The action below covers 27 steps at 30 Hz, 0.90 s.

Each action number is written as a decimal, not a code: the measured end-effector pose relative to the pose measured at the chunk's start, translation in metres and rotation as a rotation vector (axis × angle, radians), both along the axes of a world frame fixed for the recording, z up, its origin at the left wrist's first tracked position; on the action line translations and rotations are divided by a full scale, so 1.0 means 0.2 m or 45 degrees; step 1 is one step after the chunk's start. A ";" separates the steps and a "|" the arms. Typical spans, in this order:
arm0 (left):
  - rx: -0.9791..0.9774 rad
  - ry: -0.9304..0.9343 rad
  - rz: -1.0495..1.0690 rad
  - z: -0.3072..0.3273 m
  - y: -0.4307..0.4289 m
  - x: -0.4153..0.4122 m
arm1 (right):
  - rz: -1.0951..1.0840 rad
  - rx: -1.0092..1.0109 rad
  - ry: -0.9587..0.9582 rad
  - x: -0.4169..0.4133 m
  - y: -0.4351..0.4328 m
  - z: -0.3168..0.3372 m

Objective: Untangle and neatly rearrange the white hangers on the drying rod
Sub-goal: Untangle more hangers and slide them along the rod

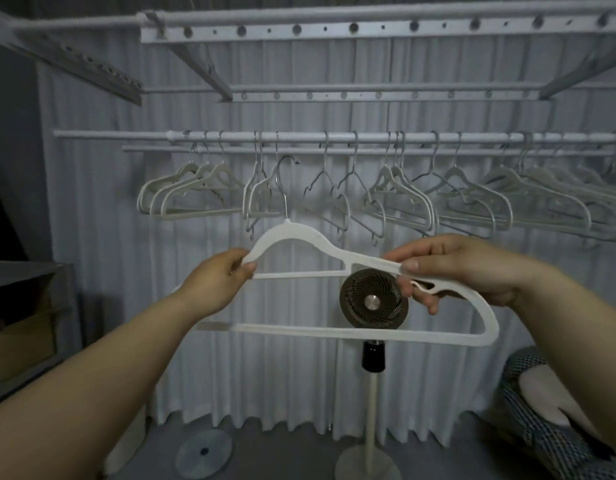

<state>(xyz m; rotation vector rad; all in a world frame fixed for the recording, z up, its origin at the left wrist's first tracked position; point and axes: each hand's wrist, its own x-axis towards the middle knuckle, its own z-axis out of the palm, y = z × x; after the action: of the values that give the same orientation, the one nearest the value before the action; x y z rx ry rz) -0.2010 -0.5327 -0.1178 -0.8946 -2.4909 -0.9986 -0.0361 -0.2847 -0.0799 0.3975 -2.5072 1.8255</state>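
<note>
- My left hand (220, 275) has the held hanger (288, 231) by its left shoulder end. The thumb and curled fingers (246, 266) are pinching the tip there.
- My right hand (452, 268) has the other shoulder, with the thumb flat on top of the arm and the fingers curled underneath. That's a pinch too, right by the little cut-out notch.
- So the white hanger is off the drying rod (299, 136). It's held out in front of me below the rod, upright but tilted, with the right end lower.
- Its metal hook (281, 188) sticks up free. It overlaps the hanging bunch left of centre, but I can't tell whether it touches any of them.
- The rest of the hangers (213, 171) are on the rod. There's a tight clump on the left, a few skewed ones in the middle and a crowded overlapping bunch at the far right.
- Behind the hanger there's a round fan (374, 299) on a stand, in front of a pale curtain (126, 202).
- There's a cardboard box (22, 341) on the left, a checked cushion (542, 427) on the right and a round disc (204, 452) on the floor.
</note>
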 end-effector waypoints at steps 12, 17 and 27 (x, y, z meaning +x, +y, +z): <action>-0.144 -0.058 0.120 0.14 -0.27 0.08 | -0.529 0.545 0.247 -0.36 -0.12 0.06; -0.438 0.063 0.320 0.19 -0.28 0.08 | -0.532 0.411 0.633 -0.54 -0.34 0.21; -0.447 0.070 0.470 0.28 -0.25 0.04 | -0.256 0.335 0.580 -0.72 -0.35 0.37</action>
<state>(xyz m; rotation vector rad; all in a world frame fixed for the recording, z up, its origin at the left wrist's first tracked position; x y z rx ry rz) -0.1929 -0.5818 -0.0624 -0.5078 -2.6923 -0.4214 -0.1796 -0.3542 -0.0064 0.4812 -2.3591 1.1769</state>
